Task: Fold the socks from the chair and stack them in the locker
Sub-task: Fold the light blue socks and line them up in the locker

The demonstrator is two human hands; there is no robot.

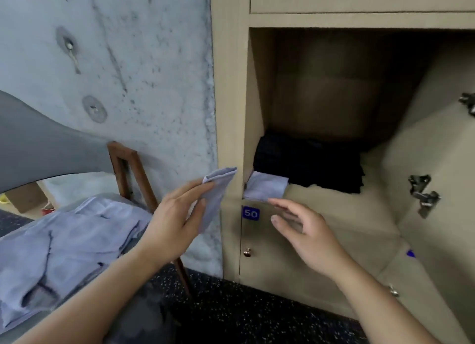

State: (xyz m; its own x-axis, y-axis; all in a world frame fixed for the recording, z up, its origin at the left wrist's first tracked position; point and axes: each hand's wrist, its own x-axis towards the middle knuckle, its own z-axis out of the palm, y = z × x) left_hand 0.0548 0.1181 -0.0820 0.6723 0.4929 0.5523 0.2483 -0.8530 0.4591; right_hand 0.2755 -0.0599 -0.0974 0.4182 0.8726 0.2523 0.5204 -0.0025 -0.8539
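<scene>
Two bare forearms reach up from the bottom edge toward a beige wooden locker (231, 99) whose door stands swung open at the right. On the left, the left hand (174, 220) has its grip closed on a folded pale lilac sock (218, 189), thumb on the near face and fingers behind it, holding it upright just outside the locker's left front edge. The right hand (305, 238) hovers with its grip open, fingers spread and relaxed, holding nothing; its fingertips lie just beside a second folded pale lilac sock (267, 186). That sock rests at the front left corner of the open compartment's shelf, touching a folded dark navy garment (308, 163) that lies behind it and to the right. Below the shelf sits a closed locker door with a blue number plate reading 50 (250, 213) and a small round metal knob (247, 252). At lower left, a brown wooden chair (133, 174) against the mottled grey wall (128, 60) carries a heap of pale lilac clothing (72, 240). Dark speckled flooring (244, 310) runs beneath.
</scene>
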